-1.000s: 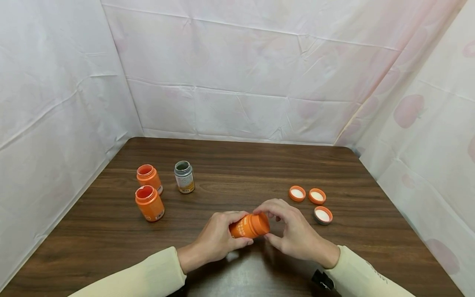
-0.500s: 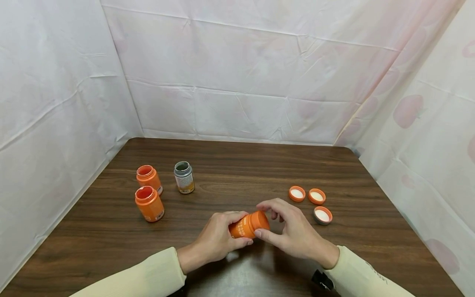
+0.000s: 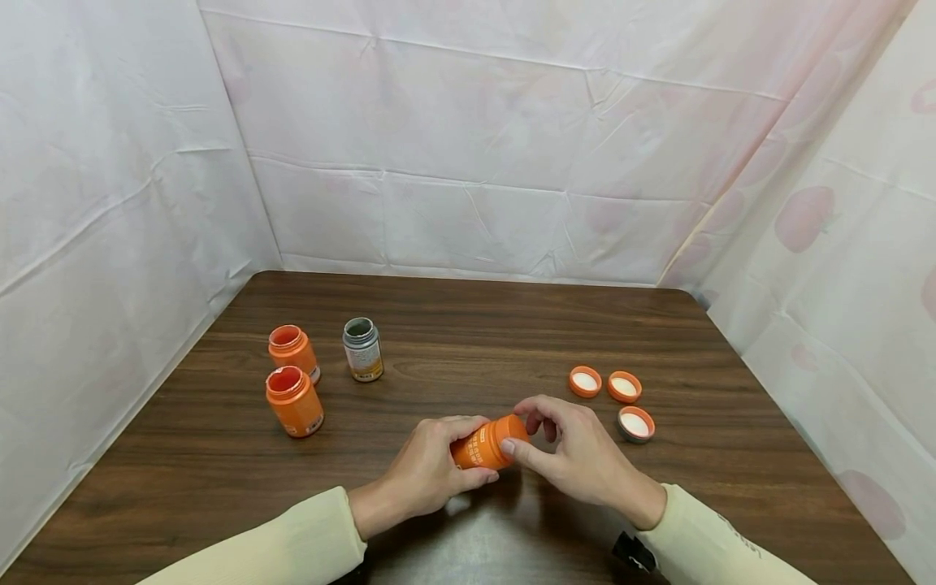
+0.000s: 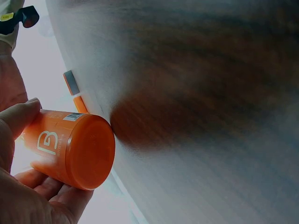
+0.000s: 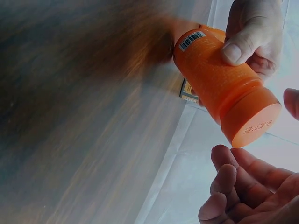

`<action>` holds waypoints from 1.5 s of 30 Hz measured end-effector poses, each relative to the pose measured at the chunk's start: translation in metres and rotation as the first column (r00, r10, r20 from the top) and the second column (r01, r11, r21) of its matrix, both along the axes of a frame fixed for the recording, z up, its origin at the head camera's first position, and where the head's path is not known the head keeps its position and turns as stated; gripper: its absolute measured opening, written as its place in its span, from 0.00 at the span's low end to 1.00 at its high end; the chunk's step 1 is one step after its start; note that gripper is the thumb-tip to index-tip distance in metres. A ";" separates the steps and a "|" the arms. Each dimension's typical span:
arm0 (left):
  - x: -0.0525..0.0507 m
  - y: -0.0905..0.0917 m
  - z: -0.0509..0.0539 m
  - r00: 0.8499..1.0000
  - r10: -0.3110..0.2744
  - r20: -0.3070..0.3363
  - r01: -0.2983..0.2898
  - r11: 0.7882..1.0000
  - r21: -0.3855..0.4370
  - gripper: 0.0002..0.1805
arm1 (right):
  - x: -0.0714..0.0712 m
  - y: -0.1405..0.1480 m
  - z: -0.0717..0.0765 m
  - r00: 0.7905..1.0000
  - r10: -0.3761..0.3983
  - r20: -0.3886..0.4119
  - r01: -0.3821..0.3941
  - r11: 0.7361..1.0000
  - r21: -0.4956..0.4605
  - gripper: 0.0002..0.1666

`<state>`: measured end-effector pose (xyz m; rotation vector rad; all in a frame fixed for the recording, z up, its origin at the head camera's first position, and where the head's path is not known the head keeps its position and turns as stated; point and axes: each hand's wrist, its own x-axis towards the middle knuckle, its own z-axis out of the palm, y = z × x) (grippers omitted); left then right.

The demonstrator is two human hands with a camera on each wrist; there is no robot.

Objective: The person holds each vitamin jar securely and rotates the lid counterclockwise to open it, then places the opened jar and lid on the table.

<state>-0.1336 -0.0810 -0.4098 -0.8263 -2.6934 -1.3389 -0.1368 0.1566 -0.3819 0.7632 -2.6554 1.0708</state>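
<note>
My left hand (image 3: 424, 467) grips an orange plastic bottle (image 3: 471, 449) by its body, thumb on the near side. The bottle lies tilted, its orange screw cap (image 5: 250, 119) on and pointing right, its base showing in the left wrist view. Around the cap my right hand (image 3: 588, 455) is spread with loosely bent fingers. In the right wrist view the thumb (image 5: 292, 102) stands apart from the cap, and a fingertip is at or very near its lower edge; whether it touches I cannot tell.
Two uncapped orange bottles (image 3: 296, 406) and an uncapped grey bottle (image 3: 363, 357) stand at left on the dark wooden table (image 3: 468, 325). Three caps lie at right, white insides up: two orange caps (image 3: 585, 381) and a grey-sided cap (image 3: 637, 424). White sheets (image 3: 468, 122) hang around the table.
My right thumb has moved up across the cap, and the right fingers have drawn slightly away from it. The left hand and the bottle have hardly moved.
</note>
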 end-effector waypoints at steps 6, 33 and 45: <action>0.000 0.000 -0.001 1.000 -0.001 -0.001 0.001 1.000 0.002 0.29 | 0.000 -0.001 -0.001 1.000 0.004 0.019 -0.004 1.000 -0.003 0.17; 0.000 0.001 -0.001 1.000 0.005 -0.016 -0.005 1.000 -0.003 0.29 | -0.003 0.006 0.001 0.964 0.219 -0.151 -0.224 0.974 -0.018 0.32; 0.000 0.000 0.000 1.000 0.009 -0.029 -0.010 1.000 -0.023 0.29 | -0.005 0.008 0.001 0.943 0.293 -0.160 -0.301 0.953 -0.026 0.38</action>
